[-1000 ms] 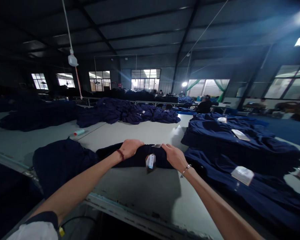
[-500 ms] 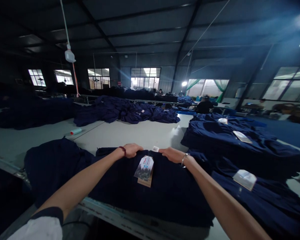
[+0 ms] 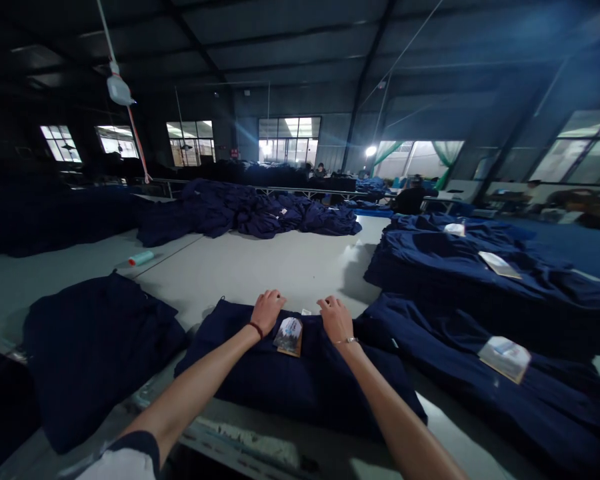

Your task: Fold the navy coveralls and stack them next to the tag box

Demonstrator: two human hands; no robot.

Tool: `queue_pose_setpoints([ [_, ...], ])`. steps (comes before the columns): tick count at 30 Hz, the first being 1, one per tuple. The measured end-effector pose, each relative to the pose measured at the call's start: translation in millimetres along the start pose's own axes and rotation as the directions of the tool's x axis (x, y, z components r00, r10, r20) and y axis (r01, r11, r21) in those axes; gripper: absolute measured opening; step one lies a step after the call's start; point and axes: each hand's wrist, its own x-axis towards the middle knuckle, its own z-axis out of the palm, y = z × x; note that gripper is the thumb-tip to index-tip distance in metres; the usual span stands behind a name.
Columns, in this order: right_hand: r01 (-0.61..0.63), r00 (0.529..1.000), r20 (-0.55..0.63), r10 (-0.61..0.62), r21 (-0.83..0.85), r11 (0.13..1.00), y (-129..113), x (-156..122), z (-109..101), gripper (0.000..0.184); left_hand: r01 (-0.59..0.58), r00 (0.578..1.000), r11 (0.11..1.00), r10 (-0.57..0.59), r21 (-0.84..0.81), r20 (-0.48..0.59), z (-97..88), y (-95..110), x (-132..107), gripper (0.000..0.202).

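A folded navy garment [image 3: 295, 383] lies at the near edge of the pale cutting table [image 3: 250, 273]. A paper hang tag [image 3: 289, 336] rests flat on top of it, near the far side. My left hand [image 3: 267, 312] lies on the garment's far edge just left of the tag, holding nothing. My right hand [image 3: 335, 319] rests on that same edge to the right of the tag, also empty. Both palms face down, with the fingers slightly apart.
A dark folded garment pile [image 3: 97, 353] sits to the left, and long stacks of navy garments with white labels [image 3: 480, 287] fill the right. A thread cone [image 3: 141, 258] lies on the table. Further navy heaps and a seated person [image 3: 411, 200] are beyond.
The garment has gone from spread out to a compact folded block, with the tag now lying flat on top. My hands have moved from gripping its edge to resting on it.
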Motion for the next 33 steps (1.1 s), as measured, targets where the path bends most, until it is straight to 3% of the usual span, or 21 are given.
queue_pose_setpoints([
  [5,0.03,0.998,-0.057,-0.023,0.119,0.992,-10,-28,37,0.031,-0.107,0.994,0.983,0.109,-0.151,0.005,27.8,11,-21,0.027],
  [8,-0.04,0.999,-0.015,0.042,0.148,0.988,-8,-36,64,0.039,-0.056,0.998,0.979,0.058,-0.197,0.006,42.6,11,-32,0.028],
  [11,-0.086,0.996,0.015,0.085,0.167,0.982,-6,-36,78,0.043,-0.019,1.0,0.974,0.02,-0.225,0.002,49.7,8,-34,0.028],
  [14,-0.093,0.996,0.017,0.091,0.189,0.978,-6,-34,79,0.043,0.013,0.999,0.956,-0.003,-0.294,0.034,47.3,5,-28,0.026],
  [17,-0.091,0.996,0.005,0.092,0.198,0.976,-6,-34,77,0.043,0.121,0.993,0.925,-0.108,-0.359,0.057,40.5,9,-20,0.027],
  [22,-0.104,0.994,-0.008,0.107,0.174,0.979,-8,-36,77,0.043,0.293,0.953,0.92,-0.261,-0.26,0.151,37.3,28,-17,0.059],
  [25,-0.151,0.989,0.024,0.149,0.162,0.975,-9,-37,77,0.045,0.31,0.944,0.931,-0.277,-0.192,0.181,39.9,35,-20,0.066],
  [30,-0.191,0.981,0.021,0.191,0.224,0.956,-6,-33,73,0.049,0.318,0.937,0.922,-0.269,-0.221,0.225,35.2,29,-20,0.063],
  [33,-0.144,0.987,-0.028,0.156,0.25,0.957,-3,-24,67,0.048,0.247,0.96,0.943,-0.206,-0.223,0.19,28.9,26,-12,0.046],
])
